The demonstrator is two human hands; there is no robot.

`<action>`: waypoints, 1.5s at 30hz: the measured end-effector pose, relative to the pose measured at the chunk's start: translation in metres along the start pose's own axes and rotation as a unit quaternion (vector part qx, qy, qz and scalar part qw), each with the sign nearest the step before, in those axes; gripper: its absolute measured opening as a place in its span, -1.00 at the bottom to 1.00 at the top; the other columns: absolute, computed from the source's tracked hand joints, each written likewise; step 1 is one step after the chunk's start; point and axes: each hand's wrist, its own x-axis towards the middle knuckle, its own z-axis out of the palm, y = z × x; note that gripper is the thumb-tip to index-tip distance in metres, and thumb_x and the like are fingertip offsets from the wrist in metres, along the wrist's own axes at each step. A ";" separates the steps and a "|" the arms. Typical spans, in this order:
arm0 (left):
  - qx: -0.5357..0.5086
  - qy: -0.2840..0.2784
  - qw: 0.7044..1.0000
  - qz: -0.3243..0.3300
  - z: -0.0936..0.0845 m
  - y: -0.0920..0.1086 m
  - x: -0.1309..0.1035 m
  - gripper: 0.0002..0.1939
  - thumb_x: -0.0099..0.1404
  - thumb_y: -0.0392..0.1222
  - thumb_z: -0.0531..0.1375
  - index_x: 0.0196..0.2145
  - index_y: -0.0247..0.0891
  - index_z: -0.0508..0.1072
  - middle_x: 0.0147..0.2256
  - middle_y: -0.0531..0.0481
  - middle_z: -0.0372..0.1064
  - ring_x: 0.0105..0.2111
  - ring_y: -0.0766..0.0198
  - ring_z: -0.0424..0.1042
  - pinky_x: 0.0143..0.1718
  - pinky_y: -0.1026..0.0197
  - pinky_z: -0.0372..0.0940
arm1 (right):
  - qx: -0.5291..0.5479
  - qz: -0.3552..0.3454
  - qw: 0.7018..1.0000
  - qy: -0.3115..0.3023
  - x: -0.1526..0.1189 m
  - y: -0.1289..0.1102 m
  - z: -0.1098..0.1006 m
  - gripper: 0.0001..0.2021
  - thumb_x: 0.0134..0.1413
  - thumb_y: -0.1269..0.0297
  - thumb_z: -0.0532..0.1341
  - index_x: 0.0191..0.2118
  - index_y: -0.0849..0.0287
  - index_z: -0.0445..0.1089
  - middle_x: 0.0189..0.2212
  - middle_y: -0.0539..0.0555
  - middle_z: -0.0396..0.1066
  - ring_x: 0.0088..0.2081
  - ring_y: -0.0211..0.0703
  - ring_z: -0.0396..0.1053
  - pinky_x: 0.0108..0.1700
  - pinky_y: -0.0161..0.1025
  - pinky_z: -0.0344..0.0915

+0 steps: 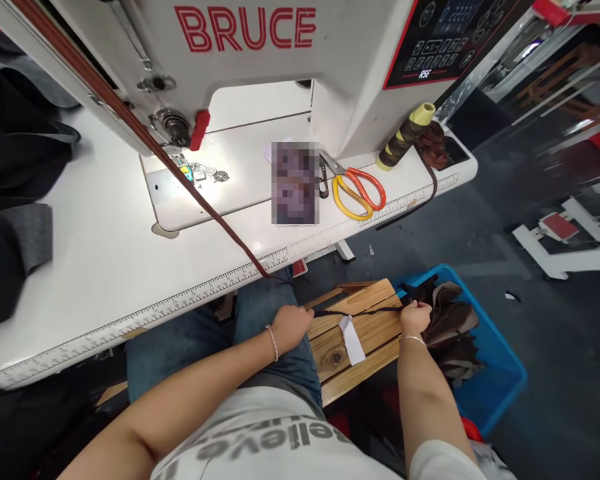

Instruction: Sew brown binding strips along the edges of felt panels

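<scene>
A thin dark strip of fabric is stretched between my two hands, above a slatted wooden bench at my right side. My left hand is closed on one end of it, over my thigh. At the other end, my right hand grips the strip beside a blue crate of dark cloth pieces. A white slip of paper lies on the bench just below the strip. From the sewing machine, a brown strap slants down over the table edge.
On the white table are scissors with orange and yellow handles, a thread cone and a blurred-out card. Dark cloth is heaped at the left. A ruler strip runs along the front edge.
</scene>
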 end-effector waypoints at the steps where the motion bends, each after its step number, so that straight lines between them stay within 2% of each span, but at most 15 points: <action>1: 0.002 -0.002 1.000 0.015 0.001 0.001 0.002 -0.75 0.21 -0.50 0.05 -0.16 -0.42 0.38 -0.28 -0.30 0.44 -0.25 -0.05 0.50 -0.31 0.03 0.37 | 0.002 0.002 1.000 0.009 0.000 -0.003 -0.002 -0.71 0.21 0.24 0.19 0.00 0.25 0.31 -0.08 0.16 0.37 -0.06 -0.02 0.37 0.01 0.04 0.30; 3: 0.005 -0.008 0.999 0.049 0.004 0.004 0.006 -0.74 0.21 -0.50 0.05 -0.15 -0.44 0.39 -0.27 -0.30 0.45 -0.24 -0.06 0.50 -0.30 0.02 0.37 | 0.003 -0.014 1.000 0.027 -0.010 -0.007 -0.004 -0.61 0.22 0.22 0.15 0.11 0.27 0.23 0.03 0.30 0.28 0.04 0.11 0.29 0.03 0.12 0.25; 6: 0.009 -0.025 0.995 0.100 0.011 0.012 0.010 -0.73 0.25 -0.48 0.03 -0.13 -0.44 0.41 -0.27 -0.30 0.45 -0.21 -0.06 0.49 -0.28 0.03 0.37 | -0.003 -0.109 0.994 0.021 -0.053 0.001 -0.003 -0.50 0.23 0.22 0.07 0.20 0.42 0.13 0.12 0.54 0.16 0.17 0.28 0.12 0.12 0.19 0.08; 8: 0.012 -0.042 0.990 0.136 0.019 0.020 0.010 -0.74 0.26 -0.48 0.02 -0.15 -0.43 0.42 -0.26 -0.29 0.46 -0.20 -0.04 0.48 -0.26 0.04 0.36 | -0.018 -0.196 0.980 -0.017 -0.094 0.016 0.003 -0.46 0.22 0.18 0.08 0.22 0.43 0.14 0.19 0.50 0.11 0.24 0.23 0.01 0.21 0.10 -0.02; 10: 0.016 -0.060 0.983 0.175 0.028 0.027 0.009 -0.76 0.27 -0.47 0.01 -0.18 -0.41 0.43 -0.26 -0.26 0.46 -0.21 -0.01 0.48 -0.26 0.07 0.35 | -0.039 -0.261 0.962 -0.066 -0.133 0.035 0.011 -0.44 0.19 0.09 0.10 0.22 0.32 0.19 0.27 0.36 0.06 0.30 0.17 -0.08 0.25 0.04 -0.07; 13: 0.024 -0.083 0.969 0.229 0.040 0.037 0.005 -0.79 0.29 -0.43 0.02 -0.20 -0.39 0.43 -0.28 -0.22 0.46 -0.24 0.04 0.48 -0.28 0.11 0.34 | -0.112 -0.333 0.927 -0.129 -0.167 0.065 0.021 -0.43 0.24 0.05 0.02 0.28 0.21 0.15 0.34 0.21 -0.04 0.35 0.17 -0.21 0.29 0.10 -0.17; 16: 0.032 -0.085 0.962 0.257 0.047 0.044 0.000 -0.81 0.27 -0.44 0.05 -0.21 -0.36 0.42 -0.27 -0.18 0.46 -0.24 0.08 0.47 -0.29 0.16 0.32 | -0.226 -0.364 0.889 -0.159 -0.166 0.092 0.018 -0.44 0.29 0.07 -0.07 0.35 0.09 0.01 0.39 0.13 -0.23 0.38 0.20 -0.36 0.29 0.19 -0.25; 18: 0.037 -0.079 0.962 0.260 0.048 0.048 -0.003 -0.82 0.24 -0.44 0.08 -0.22 -0.35 0.42 -0.28 -0.16 0.46 -0.26 0.09 0.48 -0.31 0.18 0.32 | -0.265 -0.365 0.879 -0.154 -0.156 0.106 0.011 -0.44 0.29 0.10 -0.07 0.36 0.03 -0.04 0.40 0.11 -0.29 0.38 0.19 -0.38 0.29 0.18 -0.24; 21: 0.041 -0.082 0.961 0.260 0.048 0.053 -0.006 -0.87 0.23 -0.38 0.12 -0.25 -0.33 0.42 -0.34 -0.15 0.47 -0.31 0.07 0.49 -0.37 0.17 0.32 | -0.284 -0.367 0.876 -0.128 -0.145 0.125 0.004 -0.43 0.27 0.14 -0.06 0.37 0.06 -0.06 0.40 0.15 -0.31 0.38 0.19 -0.35 0.27 0.18 -0.18; 26: 0.041 -0.090 0.968 0.229 0.043 0.051 -0.008 -0.83 0.22 -0.34 0.15 -0.20 -0.32 0.42 -0.35 -0.17 0.48 -0.34 0.03 0.51 -0.43 0.14 0.34 | -0.271 -0.356 0.892 -0.072 -0.146 0.149 0.010 -0.43 0.25 0.14 -0.10 0.34 0.11 0.03 0.39 0.19 -0.26 0.36 0.21 -0.29 0.23 0.22 -0.10; 29: 0.040 -0.069 0.978 0.194 0.037 0.044 -0.007 -0.81 0.22 -0.34 0.16 -0.18 -0.35 0.42 -0.31 -0.21 0.47 -0.30 0.00 0.50 -0.42 0.13 0.33 | -0.241 -0.354 0.902 -0.056 -0.150 0.150 0.011 -0.43 0.24 0.12 -0.14 0.32 0.15 0.09 0.37 0.21 -0.19 0.35 0.23 -0.21 0.20 0.26 -0.07; 33: 0.045 -0.031 0.981 0.184 0.034 0.038 0.000 -0.85 0.29 -0.36 0.10 -0.22 -0.36 0.46 -0.26 -0.21 0.46 -0.19 0.03 0.46 -0.31 0.11 0.32 | -0.173 -0.374 0.911 -0.014 -0.164 0.133 0.009 -0.43 0.27 0.08 -0.18 0.27 0.22 0.17 0.33 0.28 -0.06 0.32 0.24 -0.13 0.18 0.26 -0.03; 39: 0.077 -0.017 0.985 0.151 0.040 0.036 0.022 -0.85 0.35 -0.26 0.13 -0.25 -0.34 0.49 -0.18 -0.10 0.45 -0.06 0.12 0.38 0.00 -0.02 0.24 | -0.142 -0.501 0.850 -0.081 -0.191 0.125 0.020 -0.47 0.33 0.03 -0.17 0.22 0.15 0.25 0.30 0.23 0.05 0.33 0.19 -0.11 0.21 0.18 0.00; 42: 0.092 -0.014 0.989 0.119 0.044 0.034 0.029 -0.80 0.35 -0.19 0.14 -0.18 -0.36 0.47 -0.06 -0.15 0.38 0.04 0.08 0.31 0.07 -0.10 0.19 | -0.152 -0.502 0.847 -0.085 -0.196 0.135 0.026 -0.46 0.33 0.01 -0.18 0.21 0.15 0.26 0.29 0.24 0.06 0.32 0.19 -0.09 0.19 0.15 0.03; 45: 0.082 -0.017 0.988 0.133 0.049 0.033 0.030 -0.71 0.34 -0.10 0.15 -0.08 -0.35 0.45 0.01 -0.19 0.35 0.11 0.01 0.24 0.14 -0.16 0.09 | -0.165 -0.488 0.853 -0.081 -0.198 0.142 0.026 -0.45 0.32 0.01 -0.18 0.22 0.16 0.25 0.30 0.25 0.04 0.33 0.20 -0.11 0.19 0.16 0.02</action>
